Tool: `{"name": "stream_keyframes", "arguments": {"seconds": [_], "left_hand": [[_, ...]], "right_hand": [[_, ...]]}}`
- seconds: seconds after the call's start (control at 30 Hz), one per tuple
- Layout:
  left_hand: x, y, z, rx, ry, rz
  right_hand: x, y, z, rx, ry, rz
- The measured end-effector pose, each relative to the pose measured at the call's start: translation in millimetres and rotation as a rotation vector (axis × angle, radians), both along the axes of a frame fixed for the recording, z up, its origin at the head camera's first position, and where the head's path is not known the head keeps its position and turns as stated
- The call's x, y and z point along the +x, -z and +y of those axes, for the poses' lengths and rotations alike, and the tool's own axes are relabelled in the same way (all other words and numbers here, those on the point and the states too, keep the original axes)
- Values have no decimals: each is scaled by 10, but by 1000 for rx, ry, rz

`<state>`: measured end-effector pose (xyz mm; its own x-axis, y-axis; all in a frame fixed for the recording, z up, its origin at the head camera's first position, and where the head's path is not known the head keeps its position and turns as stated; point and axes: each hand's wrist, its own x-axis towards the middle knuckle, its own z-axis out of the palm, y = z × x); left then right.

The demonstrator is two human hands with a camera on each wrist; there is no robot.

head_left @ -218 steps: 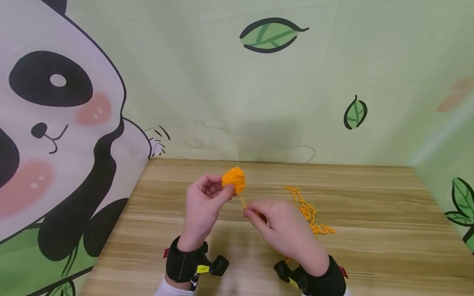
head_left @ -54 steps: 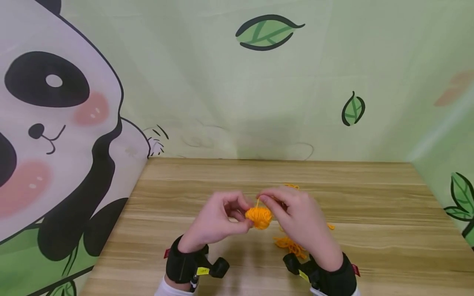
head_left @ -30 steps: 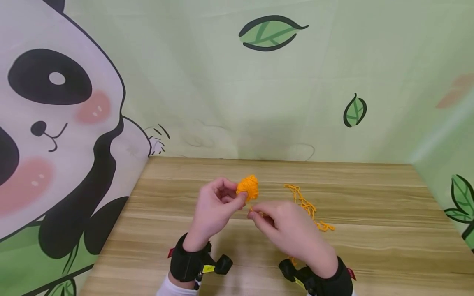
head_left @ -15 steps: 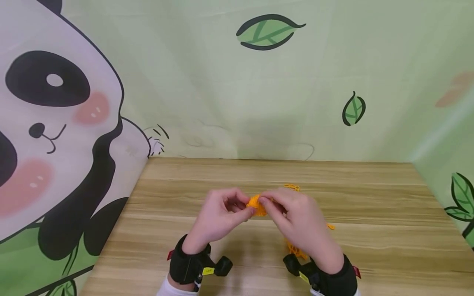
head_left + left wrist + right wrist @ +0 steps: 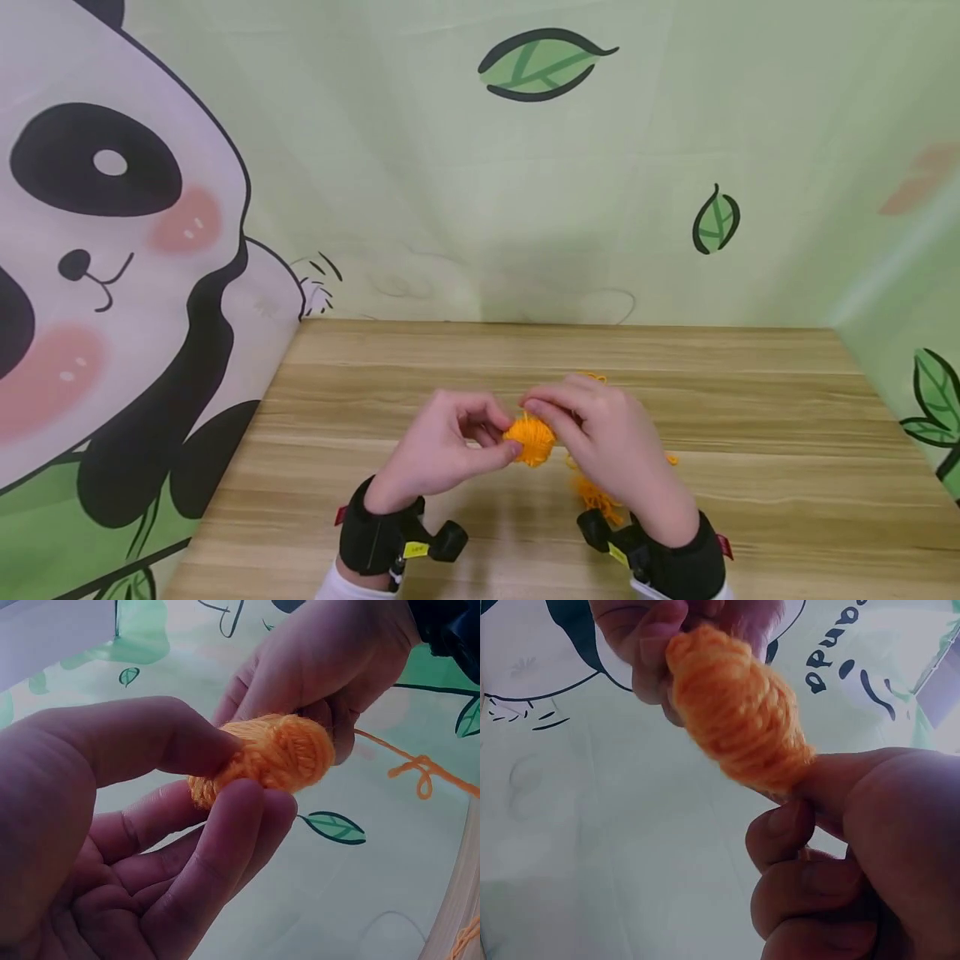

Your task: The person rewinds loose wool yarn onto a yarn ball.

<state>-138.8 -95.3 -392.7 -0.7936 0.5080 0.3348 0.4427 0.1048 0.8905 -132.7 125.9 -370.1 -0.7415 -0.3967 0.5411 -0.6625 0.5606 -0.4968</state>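
Panda backdrop point(image 5: 375, 167), wooden table point(image 5: 780, 500): my left fingers point(image 5: 491, 457) pinch an orange yarn ball point(image 5: 536, 443).
My right fingers point(image 5: 557, 422) apparently pinch its strand point(image 5: 375, 739); tugging hard could knot the loose yarn point(image 5: 597, 496).

Against 7.3 s ago: orange oval ball of wound yarn point(image 5: 534, 445) sits lower and further right in head view; left-hand grip point(image 5: 446, 446) shifted with it. Right-hand grip point(image 5: 615, 442) now at ball's upper right, previously below it. Loose orange yarn strands point(image 5: 597, 497): long tangle now mostly covered by that hand; clump now shows beside black wrist camera point(image 5: 592, 529). Against 0.5 s ago: ball lower, more uncovered by right fingertips.
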Motion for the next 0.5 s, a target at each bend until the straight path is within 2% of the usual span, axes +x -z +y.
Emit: {"name": "stream_keyframes", "arguments": {"seconds": [0.13,0.23,0.3,0.4,0.5], "left_hand": [[0,-2,-11,46,43,-23],[9,-16,-28,112,68,-50],[18,-30,-40,169,64,-89],[25,-49,-55,252,12,-142],[18,-60,-63,318,-84,-192]], "right_hand": [[-22,11,18,16,16,-28],[-43,27,11,46,26,-44],[-54,39,2,93,30,-69],[-57,61,-24,173,13,-120],[-30,67,-67,208,-25,-171]]}}
